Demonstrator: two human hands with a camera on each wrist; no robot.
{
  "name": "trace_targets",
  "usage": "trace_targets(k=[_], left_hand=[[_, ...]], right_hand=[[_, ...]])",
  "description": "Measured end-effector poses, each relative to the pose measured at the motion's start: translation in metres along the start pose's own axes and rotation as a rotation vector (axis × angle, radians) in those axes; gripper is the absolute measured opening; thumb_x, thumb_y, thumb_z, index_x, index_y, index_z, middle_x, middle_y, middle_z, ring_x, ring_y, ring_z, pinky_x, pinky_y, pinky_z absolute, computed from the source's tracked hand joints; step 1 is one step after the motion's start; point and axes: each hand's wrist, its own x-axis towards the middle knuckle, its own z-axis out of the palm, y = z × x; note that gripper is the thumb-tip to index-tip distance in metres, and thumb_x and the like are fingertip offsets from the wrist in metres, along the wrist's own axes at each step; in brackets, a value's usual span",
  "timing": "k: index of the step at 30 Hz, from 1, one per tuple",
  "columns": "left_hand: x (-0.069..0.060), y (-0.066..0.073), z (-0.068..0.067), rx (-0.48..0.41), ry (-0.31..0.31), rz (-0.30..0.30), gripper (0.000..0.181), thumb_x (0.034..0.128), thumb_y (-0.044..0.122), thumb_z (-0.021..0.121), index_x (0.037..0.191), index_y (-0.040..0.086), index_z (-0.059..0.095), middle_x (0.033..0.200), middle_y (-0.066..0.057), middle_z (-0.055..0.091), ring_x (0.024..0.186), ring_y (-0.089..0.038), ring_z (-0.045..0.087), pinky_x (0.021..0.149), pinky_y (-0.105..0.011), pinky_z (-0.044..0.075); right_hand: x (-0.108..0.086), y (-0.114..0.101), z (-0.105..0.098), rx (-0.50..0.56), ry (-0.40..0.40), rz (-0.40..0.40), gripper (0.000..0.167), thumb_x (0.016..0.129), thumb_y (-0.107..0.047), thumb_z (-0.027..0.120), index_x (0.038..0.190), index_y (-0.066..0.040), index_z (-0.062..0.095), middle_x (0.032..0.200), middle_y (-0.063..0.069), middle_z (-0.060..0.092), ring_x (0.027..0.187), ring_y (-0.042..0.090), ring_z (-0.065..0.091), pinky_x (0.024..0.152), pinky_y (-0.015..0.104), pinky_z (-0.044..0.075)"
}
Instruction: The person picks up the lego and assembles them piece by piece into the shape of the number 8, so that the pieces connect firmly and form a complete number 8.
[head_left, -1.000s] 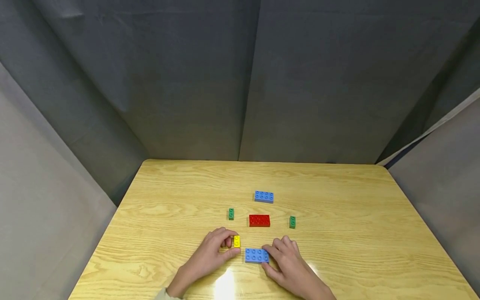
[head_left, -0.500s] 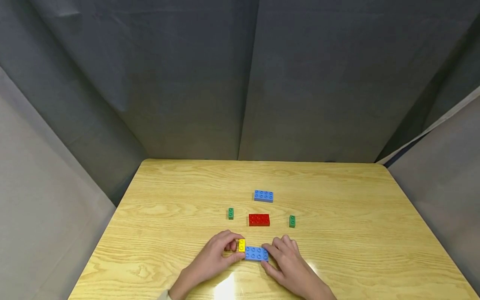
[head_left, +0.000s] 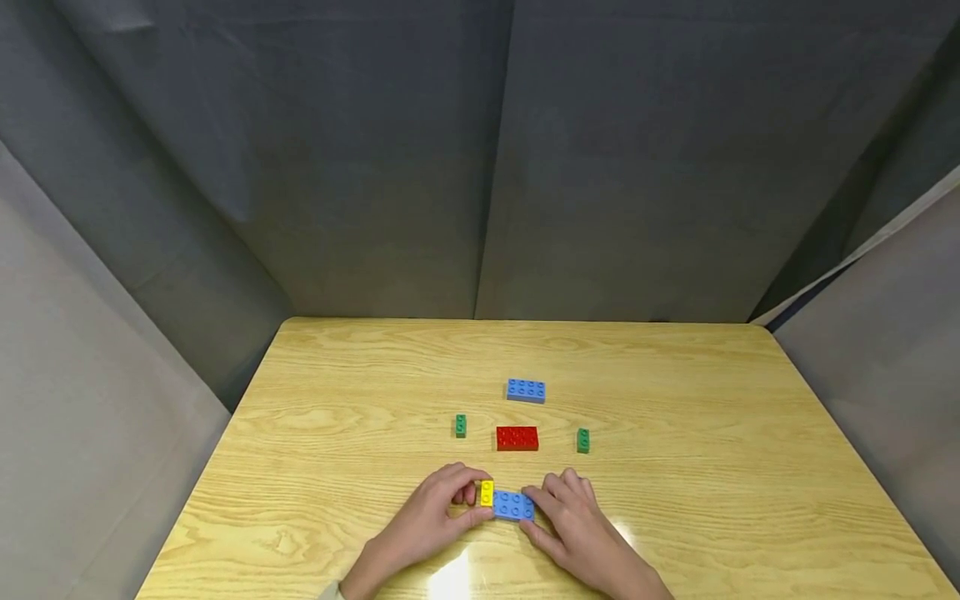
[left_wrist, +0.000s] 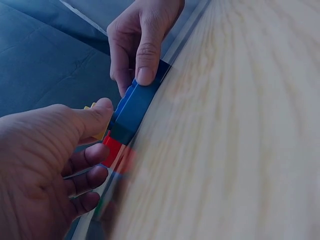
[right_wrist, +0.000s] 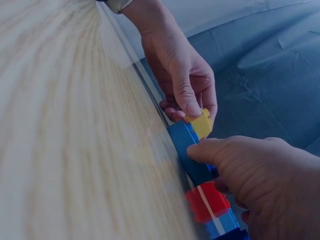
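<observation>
While a small yellow two-stud plastic brick [head_left: 487, 493] is pinched between the thumb and forefinger of the left hand [head_left: 438, 508], the right end of a blue eight-stud plastic brick [head_left: 512, 505] is gripped between the thumb and fingers of the right hand [head_left: 566, 529]. Both bricks are held together toward the near side of a pale wood-grained table [head_left: 337, 467]. The yellow brick is placed at the left end of the blue one, its studs turned up and its long axis pointed near to far, across the blue brick's length. In the right wrist view it is seen on the studded side of that end; whether it is pressed fully down cannot be told. The blue brick's long axis is laid left to right, its right end turned slightly nearer, its studs also faced upward.

Beyond the hands, a red eight-stud plastic brick [head_left: 517, 439] is laid left to right, and a second blue eight-stud plastic brick [head_left: 527, 391] is set farther off, lined much the same way. The red brick is flanked by a green two-stud plastic brick [head_left: 461, 426] on the left and another green two-stud brick [head_left: 582, 441] on the right, both pointed near to far. The table's far edge is backed by dark grey cloth [head_left: 375, 167].
</observation>
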Motion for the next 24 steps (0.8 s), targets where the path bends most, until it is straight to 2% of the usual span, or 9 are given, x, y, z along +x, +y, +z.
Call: trace_targets(k=[15,24], left_hand=[[-0.0002,0.0047,0.0018,0.024,-0.009,0.007,0.042,0.0964,0.037,0.075,0.131,0.016,0.068,0.095,0.008,0.059,0.083,-0.008,0.054,0.075,-0.020,0.049],[-0.0002,0.0033,0.0033,0.039,-0.006,0.013,0.041,0.0969,0.039,0.075,0.131,0.017,0.068,0.094,0.009,0.059,0.083,-0.006,0.053,0.075,-0.020,0.049]], right_hand=[[0.0002,-0.0003,-0.0011,-0.005,-0.041,0.005,0.038,0.097,-0.043,0.073,0.124,-0.016,0.074,0.093,-0.017,0.050,0.087,0.005,0.032,0.080,0.028,0.027],[-0.0001,-0.0009,-0.0012,-0.011,-0.022,-0.008,0.037,0.098,-0.041,0.073,0.125,-0.016,0.074,0.093,-0.017,0.049,0.087,0.005,0.032,0.079,0.026,0.027]])
